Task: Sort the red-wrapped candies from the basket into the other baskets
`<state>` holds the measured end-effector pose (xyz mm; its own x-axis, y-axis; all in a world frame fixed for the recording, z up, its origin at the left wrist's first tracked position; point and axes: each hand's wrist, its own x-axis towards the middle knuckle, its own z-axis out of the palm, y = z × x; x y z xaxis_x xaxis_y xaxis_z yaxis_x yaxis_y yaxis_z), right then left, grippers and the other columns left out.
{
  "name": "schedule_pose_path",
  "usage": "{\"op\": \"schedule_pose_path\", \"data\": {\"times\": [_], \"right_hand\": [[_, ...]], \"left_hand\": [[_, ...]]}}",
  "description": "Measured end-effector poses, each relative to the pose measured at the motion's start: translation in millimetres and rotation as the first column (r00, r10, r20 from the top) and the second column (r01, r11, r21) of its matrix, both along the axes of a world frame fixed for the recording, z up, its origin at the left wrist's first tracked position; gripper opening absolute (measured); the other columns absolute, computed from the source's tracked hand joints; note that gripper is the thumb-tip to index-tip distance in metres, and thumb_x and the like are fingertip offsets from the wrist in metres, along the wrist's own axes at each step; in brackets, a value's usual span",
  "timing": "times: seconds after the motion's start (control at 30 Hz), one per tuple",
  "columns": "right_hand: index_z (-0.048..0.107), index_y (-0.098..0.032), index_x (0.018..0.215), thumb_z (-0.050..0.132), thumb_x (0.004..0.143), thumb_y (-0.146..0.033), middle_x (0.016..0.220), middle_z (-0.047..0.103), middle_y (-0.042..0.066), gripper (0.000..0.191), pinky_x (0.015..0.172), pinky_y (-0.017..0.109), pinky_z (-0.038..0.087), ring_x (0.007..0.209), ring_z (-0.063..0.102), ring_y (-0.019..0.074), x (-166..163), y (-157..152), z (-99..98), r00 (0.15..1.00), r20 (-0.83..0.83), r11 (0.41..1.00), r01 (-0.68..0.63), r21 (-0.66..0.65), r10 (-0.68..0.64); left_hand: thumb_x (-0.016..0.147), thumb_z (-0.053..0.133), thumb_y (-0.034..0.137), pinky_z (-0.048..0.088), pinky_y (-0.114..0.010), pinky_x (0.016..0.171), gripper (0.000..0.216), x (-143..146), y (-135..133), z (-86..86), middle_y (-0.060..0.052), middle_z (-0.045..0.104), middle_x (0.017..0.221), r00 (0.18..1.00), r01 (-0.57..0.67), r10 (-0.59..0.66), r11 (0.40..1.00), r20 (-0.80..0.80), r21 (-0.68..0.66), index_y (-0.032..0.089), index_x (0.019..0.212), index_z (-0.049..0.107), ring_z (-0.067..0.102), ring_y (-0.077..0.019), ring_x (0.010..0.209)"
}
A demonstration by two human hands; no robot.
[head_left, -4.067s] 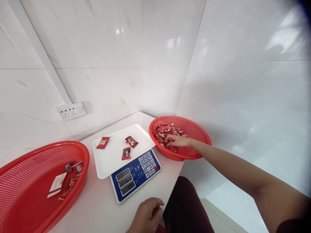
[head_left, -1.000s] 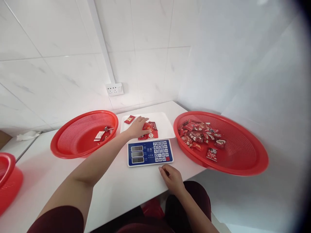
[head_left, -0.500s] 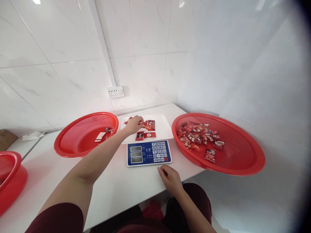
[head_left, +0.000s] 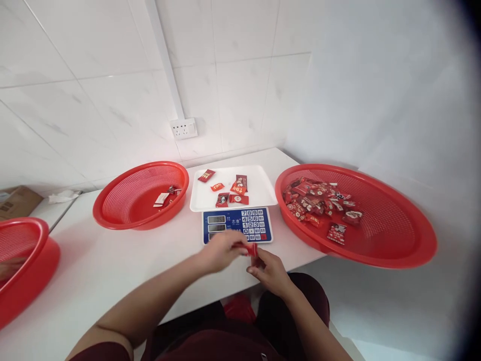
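Observation:
My left hand [head_left: 222, 250] is closed on a small red-wrapped candy [head_left: 251, 248], held in front of the scale. My right hand [head_left: 271, 272] is at the candy's right end, thumb and forefinger apart; whether they touch the wrapper I cannot tell. Behind my hands is a blue-faced digital scale [head_left: 267, 220], partly covered by my left hand. Its white tray [head_left: 259, 186] bears several wrapped candies [head_left: 239, 185], red and dark red, lying apart or overlapping.
To the right, a red mesh basket [head_left: 394, 220] holds a heap of wrapped candies [head_left: 313, 200]. Another red basket [head_left: 124, 200] at left has a few packets. At the far left edge, a third basket [head_left: 45, 255] contains what looks like another person's hand [head_left: 10, 268]. A cardboard box [head_left: 20, 201] stands behind.
My left hand has come back from the tray to the front of the scale, carrying a candy. My right hand has opened its thumb and forefinger beside it. The view has tilted slightly.

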<state>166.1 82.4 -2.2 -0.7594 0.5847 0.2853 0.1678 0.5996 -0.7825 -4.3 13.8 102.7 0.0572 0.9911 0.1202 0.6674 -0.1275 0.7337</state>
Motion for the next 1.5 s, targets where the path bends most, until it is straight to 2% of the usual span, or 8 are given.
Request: {"op": "schedule_pose_path", "data": {"times": [0.17,0.47,0.6,0.73,0.9,1.07,1.3,1.5], "right_hand": [[0.058,-0.020,0.075,0.055,0.081,-0.041,0.069,0.058,0.001,0.022,0.058,0.025,0.038,0.066,0.053,0.0159,-2.0,1.0,11.0,0.996,0.057,0.997,-0.066,0.037,0.064],[0.056,-0.020,0.070,0.050,0.085,-0.038,0.065,0.056,0.000,0.024,0.056,0.025,0.036,0.064,0.052,0.0156,-4.6,-2.1,9.1,0.994,0.109,0.994,-0.025,0.102,0.014],[0.059,-0.020,0.074,0.049,0.086,-0.040,0.069,0.058,0.001,0.026,0.061,0.026,0.039,0.068,0.054,0.0161,-4.0,-2.7,11.1,0.995,0.098,0.998,0.004,0.057,-0.009],[0.061,-0.020,0.073,0.049,0.085,-0.040,0.067,0.058,0.001,0.026,0.059,0.025,0.039,0.065,0.054,0.0159,-5.5,-3.0,12.0,0.993,0.112,0.998,0.029,0.052,-0.035],[0.063,-0.021,0.075,0.054,0.082,-0.039,0.068,0.060,0.001,0.022,0.059,0.026,0.040,0.066,0.055,0.0164,-7.7,-2.4,10.5,0.993,0.108,0.998,0.046,0.052,-0.051],[0.064,-0.021,0.079,0.055,0.081,-0.037,0.071,0.062,0.001,0.019,0.061,0.026,0.041,0.069,0.056,0.0168,-7.3,-2.8,9.1,0.994,0.095,0.998,0.057,0.029,-0.059],[0.064,-0.021,0.079,0.056,0.081,-0.037,0.070,0.061,0.000,0.018,0.060,0.025,0.040,0.068,0.056,0.0164,-7.9,-2.3,7.5,0.992,0.104,0.997,0.067,0.044,-0.071],[0.064,-0.021,0.080,0.055,0.081,-0.038,0.070,0.060,0.001,0.019,0.060,0.025,0.039,0.068,0.056,0.0166,-8.2,-2.2,8.0,0.989,0.123,0.996,0.071,0.045,-0.077]], "left_hand": [[0.080,0.054,0.014,0.044,-0.025,0.075,0.009,28.5,-16.2,-40.8,-0.001,0.064,0.082,1.000,0.008,-0.009,1.000,-0.014,-0.023,0.020,0.081,0.060,0.056,-0.0151,0.080],[0.083,0.051,0.018,0.046,-0.026,0.080,0.012,22.3,-20.5,-46.2,-0.004,0.056,0.097,0.997,-0.019,0.016,0.999,0.078,0.039,0.022,0.090,0.061,0.056,-0.0144,0.087],[0.085,0.050,0.024,0.045,-0.029,0.084,0.013,1.8,-8.1,-35.0,-0.005,0.059,0.099,0.993,-0.089,0.102,0.979,-0.061,0.182,0.021,0.092,0.060,0.055,-0.0169,0.094],[0.087,0.046,0.031,0.040,-0.035,0.095,0.020,-45.9,26.4,-1.5,-0.006,0.059,0.109,0.935,-0.226,0.300,0.915,-0.187,0.336,0.022,0.100,0.057,0.050,-0.0198,0.110],[0.089,0.039,0.038,0.036,-0.033,0.097,0.037,-117.9,85.6,31.9,-0.009,0.048,0.130,0.809,-0.449,0.497,0.867,-0.315,0.214,0.020,0.121,0.043,0.043,-0.0204,0.119],[0.085,0.042,0.045,0.035,-0.041,0.094,0.045,-150.0,121.8,24.8,-0.016,0.052,0.125,0.758,-0.533,0.506,0.844,-0.412,0.058,0.017,0.120,0.044,0.042,-0.0289,0.121],[0.087,0.033,0.049,0.026,-0.050,0.098,0.048,-117.3,130.4,15.3,-0.014,0.058,0.120,0.809,-0.413,0.368,0.911,-0.458,0.003,0.019,0.123,0.043,0.045,-0.0306,0.118],[0.088,0.025,0.054,0.030,-0.039,0.100,0.055,-74.8,137.2,13.3,-0.010,0.037,0.140,0.883,-0.200,0.186,0.980,-0.430,0.014,0.023,0.133,0.033,0.034,-0.0235,0.127]]}}
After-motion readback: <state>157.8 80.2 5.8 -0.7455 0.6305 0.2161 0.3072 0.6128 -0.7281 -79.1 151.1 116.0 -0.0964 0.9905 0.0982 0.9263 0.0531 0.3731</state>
